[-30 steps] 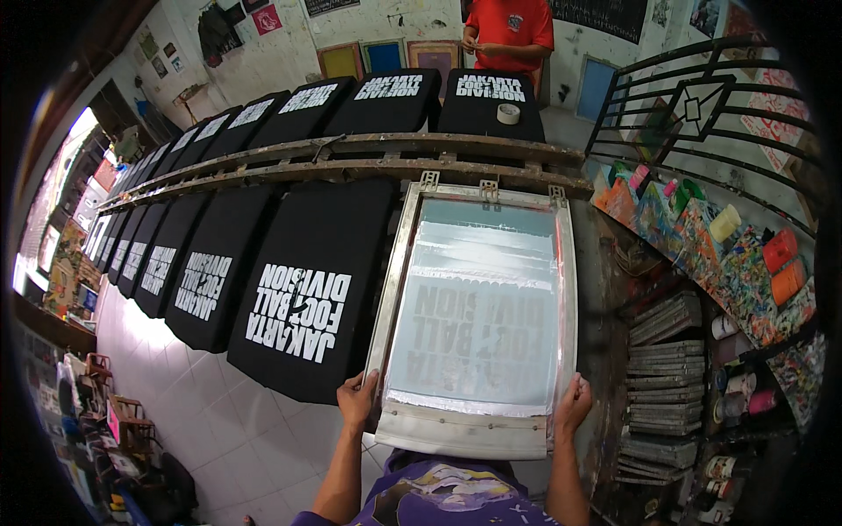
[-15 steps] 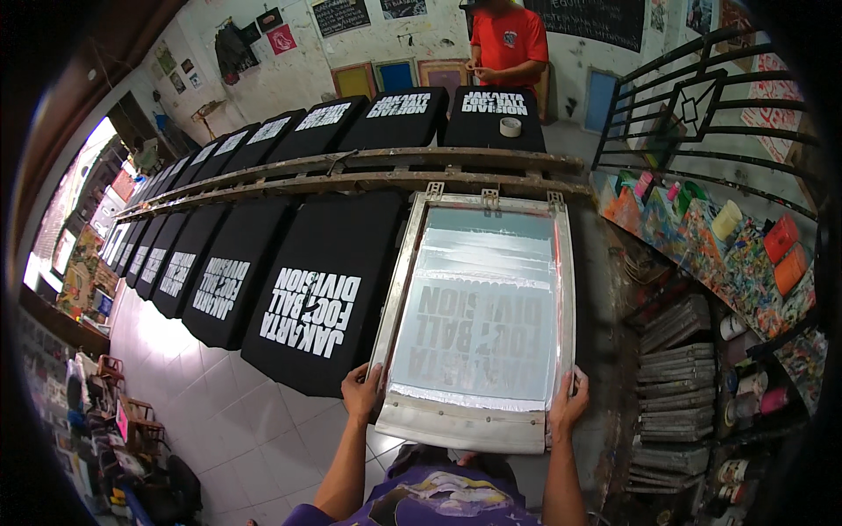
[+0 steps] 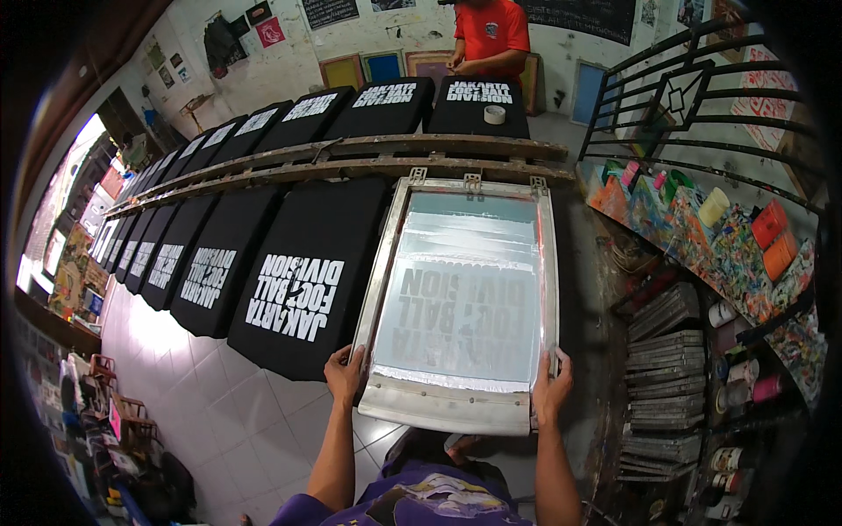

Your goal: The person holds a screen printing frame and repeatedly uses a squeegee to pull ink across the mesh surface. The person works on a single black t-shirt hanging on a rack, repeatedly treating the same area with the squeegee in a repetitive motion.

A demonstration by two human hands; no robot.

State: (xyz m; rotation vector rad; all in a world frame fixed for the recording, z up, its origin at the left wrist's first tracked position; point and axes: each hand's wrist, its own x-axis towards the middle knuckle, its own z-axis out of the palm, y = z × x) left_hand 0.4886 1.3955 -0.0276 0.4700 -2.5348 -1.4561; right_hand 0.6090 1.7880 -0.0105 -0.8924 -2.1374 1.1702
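Note:
A screen printing frame (image 3: 543, 289) with pale metal sides lies in front of me, its far end held by metal hinge clamps at the wooden rail. White ink is spread over its mesh, and reversed block lettering shows through. A wide metal bar (image 3: 443, 405) with screws crosses the near end. My left hand (image 3: 344, 372) grips the left side near the bottom corner, fingers curled round the edge. My right hand (image 3: 552, 382) holds the opposite side at about the same height. What lies beneath the screen is mostly hidden.
Black shirts (image 3: 326, 223) with white lettering lie on boards along both sides of the wooden rail (image 3: 351, 158). A tape roll (image 3: 495, 115) sits on a far shirt. Beyond stands a person in a red shirt (image 3: 491, 35). At right are a paint-splattered bench (image 3: 693, 254) and stacked frames (image 3: 664, 386).
The whole view has shifted slightly, so everything appears a little further left and higher. Both hands keep their hold on the screen printing frame, which shows no clear movement against the rail.

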